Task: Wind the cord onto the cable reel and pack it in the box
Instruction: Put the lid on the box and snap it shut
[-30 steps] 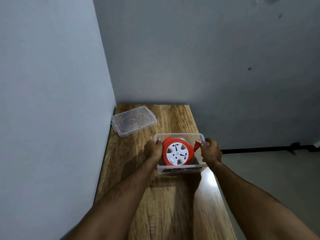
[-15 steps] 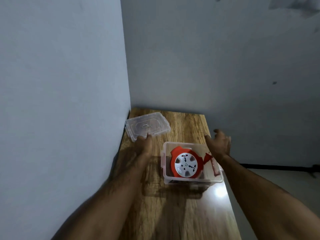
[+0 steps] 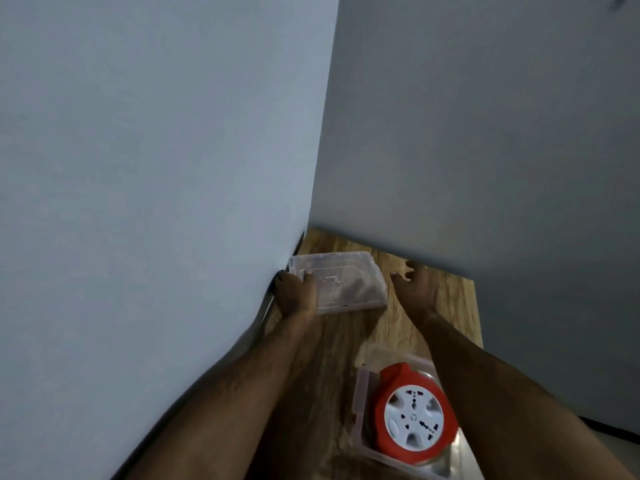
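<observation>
The orange cable reel [image 3: 414,415] with its white socket face lies inside the clear plastic box [image 3: 360,403] near the front of the wooden table [image 3: 332,344]. The box's clear lid [image 3: 346,282] lies at the far left corner of the table by the wall. My left hand [image 3: 296,294] grips the lid's left near edge, thumb on top. My right hand [image 3: 414,284] hovers just right of the lid, fingers spread and relaxed, holding nothing. My right forearm crosses over the box's right side.
A grey wall runs along the table's left edge and another closes its far end. The table's right edge drops to the floor, where a dark strip [image 3: 588,436] runs along the wall base.
Both hands have left the box and reached forward to the lid. My left hand has taken hold of the lid's edge. The view has swung, so the box now sits low in frame.
</observation>
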`<state>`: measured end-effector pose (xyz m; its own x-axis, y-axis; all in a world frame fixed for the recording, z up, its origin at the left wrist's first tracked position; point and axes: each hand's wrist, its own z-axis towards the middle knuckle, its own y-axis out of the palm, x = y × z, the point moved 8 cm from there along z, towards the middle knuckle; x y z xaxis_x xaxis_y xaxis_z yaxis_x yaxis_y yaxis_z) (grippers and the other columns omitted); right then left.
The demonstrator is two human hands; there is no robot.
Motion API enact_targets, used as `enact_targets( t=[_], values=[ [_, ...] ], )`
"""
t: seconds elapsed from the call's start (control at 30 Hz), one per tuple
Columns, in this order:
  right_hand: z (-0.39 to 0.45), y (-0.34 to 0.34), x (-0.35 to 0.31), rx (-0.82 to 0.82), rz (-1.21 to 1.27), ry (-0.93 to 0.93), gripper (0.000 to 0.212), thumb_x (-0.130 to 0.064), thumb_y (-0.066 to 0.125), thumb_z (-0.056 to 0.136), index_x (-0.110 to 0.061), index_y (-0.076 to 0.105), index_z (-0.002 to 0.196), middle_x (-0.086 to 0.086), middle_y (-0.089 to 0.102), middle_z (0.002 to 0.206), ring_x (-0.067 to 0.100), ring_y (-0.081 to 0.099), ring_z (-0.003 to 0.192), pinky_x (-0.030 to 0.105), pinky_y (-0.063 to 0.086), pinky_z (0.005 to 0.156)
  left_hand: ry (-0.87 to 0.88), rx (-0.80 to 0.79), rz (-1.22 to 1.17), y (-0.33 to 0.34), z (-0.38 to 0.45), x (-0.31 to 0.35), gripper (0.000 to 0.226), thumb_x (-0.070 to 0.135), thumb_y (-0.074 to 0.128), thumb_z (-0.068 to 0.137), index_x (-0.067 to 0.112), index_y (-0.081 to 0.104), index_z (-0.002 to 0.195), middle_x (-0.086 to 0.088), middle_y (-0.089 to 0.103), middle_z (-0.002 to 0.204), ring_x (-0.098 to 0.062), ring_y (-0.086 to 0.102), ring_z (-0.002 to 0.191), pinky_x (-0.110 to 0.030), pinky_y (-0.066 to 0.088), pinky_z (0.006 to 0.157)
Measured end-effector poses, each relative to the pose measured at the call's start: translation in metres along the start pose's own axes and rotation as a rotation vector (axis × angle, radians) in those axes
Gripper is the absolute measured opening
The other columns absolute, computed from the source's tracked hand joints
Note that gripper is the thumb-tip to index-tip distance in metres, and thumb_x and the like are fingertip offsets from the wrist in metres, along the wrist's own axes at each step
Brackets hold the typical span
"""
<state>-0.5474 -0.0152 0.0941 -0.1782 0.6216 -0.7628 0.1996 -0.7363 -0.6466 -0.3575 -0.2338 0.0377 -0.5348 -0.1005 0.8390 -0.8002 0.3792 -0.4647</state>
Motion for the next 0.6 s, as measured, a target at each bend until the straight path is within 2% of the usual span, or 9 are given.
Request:
enact_targets(
  t=[0.2,0.37,0.43,0.5,0.6],
  values=[
    [0.038,0.059,0.012,-0.126,-0.074,0.028,0.054,-0.025,0.066,0.097,0.0,0.053,0.143,0.022,0.06,0.141,0.039,0.056,0.131,0.049,0.049,0.106,-0.004,-0.016,0.041,0.028,0.015,-0.012,0.067,0.032,0.069,0.097,0.001,0.043,0.15,-0.019,0.051,0.151,-0.036,0.052,0.137,-0.049,0.051,0.109],
    [0.043,0.083,0.023,-0.171,-0.135,0.005,0.035,-0.024,0.065,0.095,0.001,0.065,0.12,0.022,0.071,0.117,0.043,0.065,0.108,0.048,0.055,0.09,0.013,0.007,0.1,0.038,0.016,-0.011,0.077,0.034,0.069,0.096,0.002,0.034,0.157,-0.018,0.042,0.159,-0.034,0.04,0.146,-0.047,0.037,0.12],
    [0.044,0.083,0.027,-0.167,-0.136,0.013,0.032,-0.024,0.065,0.094,0.0,0.067,0.116,0.021,0.072,0.112,0.042,0.066,0.105,0.046,0.055,0.088,0.007,0.009,0.107,0.04,0.014,-0.01,0.083,0.036,0.069,0.096,0.001,0.028,0.16,-0.018,0.036,0.163,-0.035,0.035,0.149,-0.046,0.032,0.123],
    [0.044,0.081,0.028,-0.159,-0.122,0.033,0.035,-0.023,0.066,0.093,-0.001,0.066,0.121,0.021,0.071,0.115,0.042,0.065,0.108,0.045,0.054,0.089,0.002,0.004,0.093,0.04,0.013,-0.008,0.086,0.037,0.069,0.097,0.0,0.026,0.16,-0.019,0.034,0.163,-0.035,0.033,0.15,-0.046,0.03,0.123],
    [0.043,0.073,0.03,-0.135,-0.085,0.063,0.046,-0.02,0.067,0.093,0.001,0.06,0.133,0.022,0.069,0.123,0.042,0.064,0.116,0.046,0.053,0.094,0.024,0.003,0.079,0.038,0.011,-0.001,0.081,0.036,0.069,0.096,0.0,0.031,0.158,-0.019,0.039,0.16,-0.035,0.038,0.147,-0.046,0.035,0.121]
  ],
)
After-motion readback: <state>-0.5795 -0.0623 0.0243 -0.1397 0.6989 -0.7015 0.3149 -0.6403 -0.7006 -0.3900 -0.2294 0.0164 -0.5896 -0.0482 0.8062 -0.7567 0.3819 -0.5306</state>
